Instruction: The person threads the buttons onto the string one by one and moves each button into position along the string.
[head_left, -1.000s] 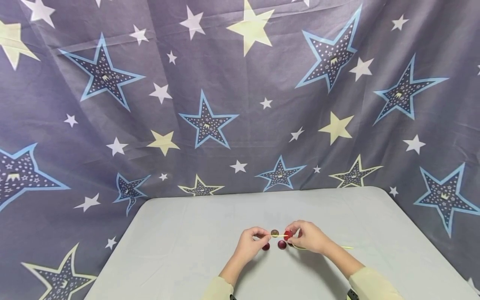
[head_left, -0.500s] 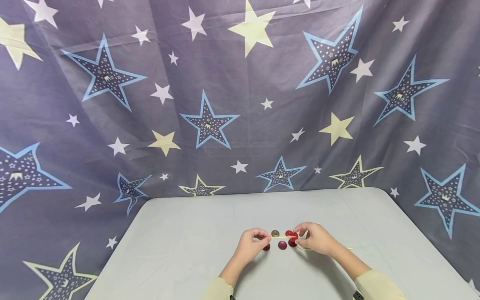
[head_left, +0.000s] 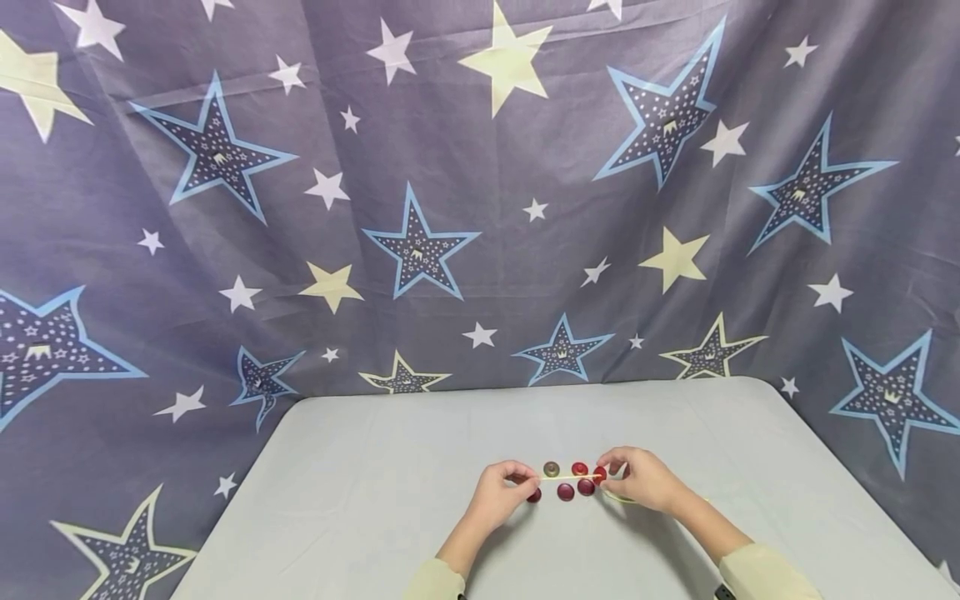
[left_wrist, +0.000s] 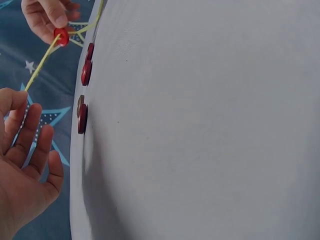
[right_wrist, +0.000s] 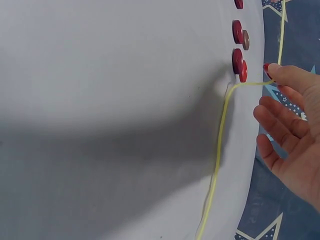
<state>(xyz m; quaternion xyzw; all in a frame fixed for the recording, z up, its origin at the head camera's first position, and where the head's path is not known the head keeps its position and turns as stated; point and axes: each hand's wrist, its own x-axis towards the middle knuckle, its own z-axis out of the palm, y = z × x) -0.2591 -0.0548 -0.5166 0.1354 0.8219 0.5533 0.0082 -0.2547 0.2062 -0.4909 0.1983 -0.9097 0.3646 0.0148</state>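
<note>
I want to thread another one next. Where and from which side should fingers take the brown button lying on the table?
Probably by its rim, from above. The brown button lies flat on the table, so only its thin edge offers a pinch. It sits just behind the yellow cord stretched between the left hand and right hand, so coming from the far side avoids the cord.

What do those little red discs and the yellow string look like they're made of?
The red buttons look like hard plastic with a glossy finish: light glints off their smooth rims. The yellow cord seems a smooth plastic or waxed lace; it bends in springy curves, without visible fuzz. Neither is certain.
</note>
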